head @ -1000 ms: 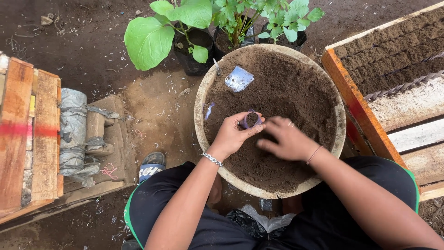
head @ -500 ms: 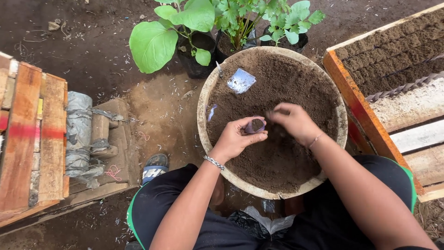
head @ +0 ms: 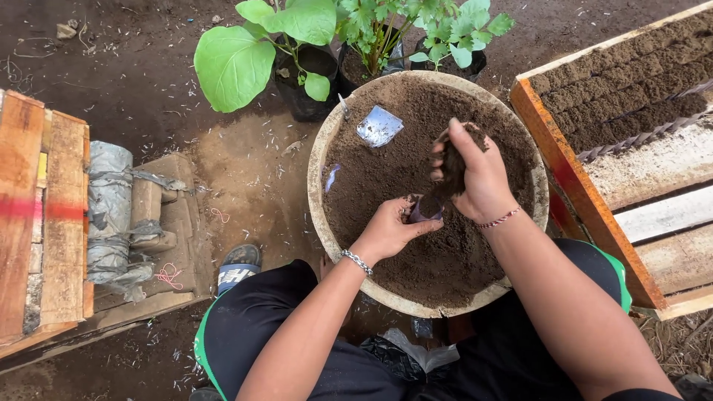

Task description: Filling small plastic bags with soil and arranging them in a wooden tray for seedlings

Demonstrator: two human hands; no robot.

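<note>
A wide round basin [head: 319,186] full of dark soil sits in front of my knees. My left hand [head: 390,230] grips a small dark planting bag [head: 425,210] held upright over the soil. My right hand [head: 475,174] is raised just above and to the right of the bag, closed around a handful of soil [head: 453,167] that trails down toward the bag's mouth. A crumpled silver plastic piece [head: 379,125] lies on the soil at the basin's far side.
Potted green plants [head: 297,44] stand behind the basin. A wooden crate [head: 594,208] holding rows of soil-filled bags is at the right. At the left are a wooden pallet [head: 37,215] and a grey wrapped bundle [head: 111,208]. A sandalled foot [head: 239,266] rests on bare dirt.
My right hand has lifted out of the soil with a handful and now hangs over the bag. My left hand keeps its hold on the bag.
</note>
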